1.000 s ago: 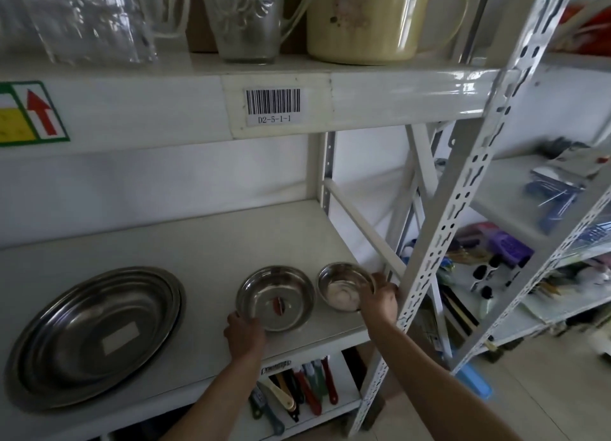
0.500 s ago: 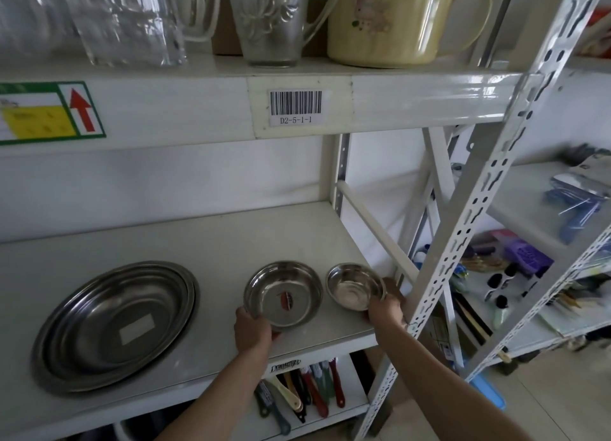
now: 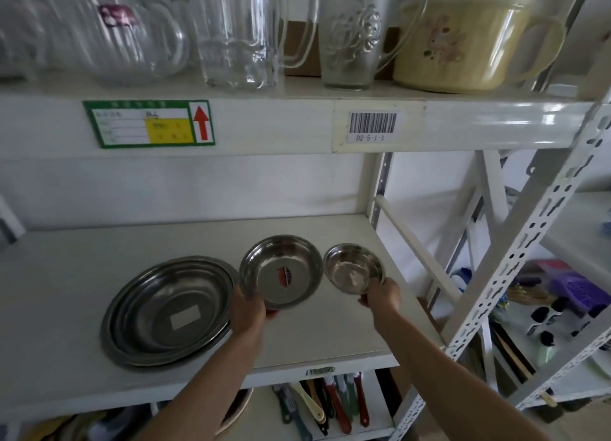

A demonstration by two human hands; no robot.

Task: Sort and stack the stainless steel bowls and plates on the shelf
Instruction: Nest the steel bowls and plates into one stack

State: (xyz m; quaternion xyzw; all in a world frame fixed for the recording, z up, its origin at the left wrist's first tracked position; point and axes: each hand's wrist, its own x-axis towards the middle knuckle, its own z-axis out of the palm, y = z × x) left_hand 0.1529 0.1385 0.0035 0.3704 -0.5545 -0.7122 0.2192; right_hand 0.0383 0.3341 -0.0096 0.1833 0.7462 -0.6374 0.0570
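Note:
A stack of large steel plates [image 3: 168, 311] lies on the left of the white shelf [image 3: 99, 245]. My left hand [image 3: 248, 311] grips the near rim of a medium steel bowl [image 3: 281, 270] with a red sticker inside; the bowl is tilted up toward me. My right hand [image 3: 382, 296] holds the near rim of a small steel bowl [image 3: 353, 268], also tilted, just right of the medium one. The two bowls nearly touch.
The upper shelf carries glass jugs [image 3: 234, 30] and a yellow plastic jug [image 3: 463, 40]. A white perforated upright [image 3: 515, 262] and a diagonal brace [image 3: 416, 248] stand at the right. Brushes [image 3: 334, 404] lie on the shelf below. A neighbouring rack holds small items [image 3: 575, 291].
Both hands have pushed their bowls farther back on the shelf and tipped them up. The view has shifted to show more of the upper shelf.

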